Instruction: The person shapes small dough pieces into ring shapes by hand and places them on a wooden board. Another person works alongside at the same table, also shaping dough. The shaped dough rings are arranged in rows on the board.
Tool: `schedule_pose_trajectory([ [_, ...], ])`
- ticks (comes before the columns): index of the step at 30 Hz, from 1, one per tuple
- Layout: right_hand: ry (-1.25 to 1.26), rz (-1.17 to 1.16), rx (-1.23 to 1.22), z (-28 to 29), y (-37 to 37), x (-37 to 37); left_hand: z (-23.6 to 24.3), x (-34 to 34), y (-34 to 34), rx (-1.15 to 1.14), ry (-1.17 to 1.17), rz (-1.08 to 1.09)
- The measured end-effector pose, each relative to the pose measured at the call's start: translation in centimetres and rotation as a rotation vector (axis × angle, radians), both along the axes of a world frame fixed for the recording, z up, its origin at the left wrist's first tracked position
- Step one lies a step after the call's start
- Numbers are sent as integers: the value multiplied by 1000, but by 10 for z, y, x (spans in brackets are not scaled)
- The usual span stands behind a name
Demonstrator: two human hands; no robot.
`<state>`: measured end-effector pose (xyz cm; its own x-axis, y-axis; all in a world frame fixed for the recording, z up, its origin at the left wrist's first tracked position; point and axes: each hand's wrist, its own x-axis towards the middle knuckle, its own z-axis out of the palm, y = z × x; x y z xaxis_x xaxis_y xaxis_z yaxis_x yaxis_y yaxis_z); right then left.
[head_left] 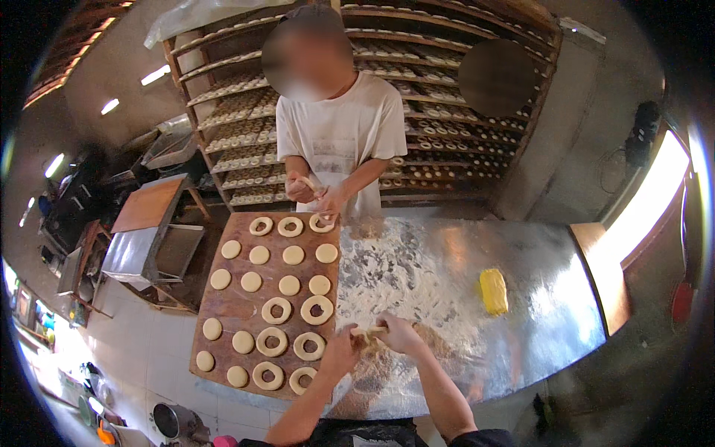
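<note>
My left hand and my right hand grip a piece of pale dough between them above the floury steel table. Beside my left hand lies a wooden board bearing several flat dough rounds and dough rings, with the widest rings on its nearer right part. Loose flour is spread on the steel right of the board. The fingers of both my hands are curled around the dough, which partly hides behind them.
A co-worker in a white shirt stands opposite, handling dough. Behind are tall racks of dough pieces. A yellow block lies on the right of the table. A side table stands left; a metal pot is low at left.
</note>
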<state>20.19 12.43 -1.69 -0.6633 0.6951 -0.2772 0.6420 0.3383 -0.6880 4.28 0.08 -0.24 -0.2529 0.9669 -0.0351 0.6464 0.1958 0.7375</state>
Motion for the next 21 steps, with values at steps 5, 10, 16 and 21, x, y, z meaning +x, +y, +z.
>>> schedule_pose_trajectory([
  [5,458,-86,-326,44,-11,30,38,31,-3,34,-487,66],
  [10,362,-124,-28,70,-32,23,64,34,-15,-1,-479,100],
  [16,652,-193,19,54,-47,-18,59,35,-11,573,108,250],
  [21,1037,94,-1048,50,-43,-11,47,17,-19,594,-482,269],
])
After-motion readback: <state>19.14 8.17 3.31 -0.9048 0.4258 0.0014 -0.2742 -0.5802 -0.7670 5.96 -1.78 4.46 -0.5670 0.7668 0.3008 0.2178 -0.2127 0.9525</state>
